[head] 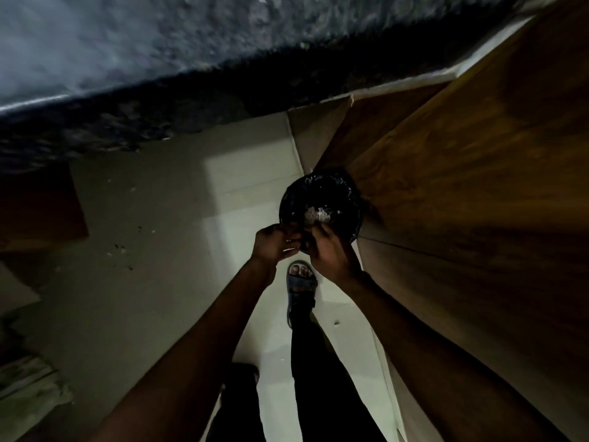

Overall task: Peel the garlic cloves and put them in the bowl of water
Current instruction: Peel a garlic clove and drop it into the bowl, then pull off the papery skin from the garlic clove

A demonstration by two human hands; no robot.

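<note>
Both hands, left hand and right hand, are held together over the bag-lined bin, presumably so peel falls onto the white scraps; finger state cannot be told.

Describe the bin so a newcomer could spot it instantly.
Find the brown wooden cabinet on the right; at its foot, on the pale floor, stands the bin, just beyond both hands. It is the only round thing there, lined with shiny black plastic, with whitish scraps inside.
</note>
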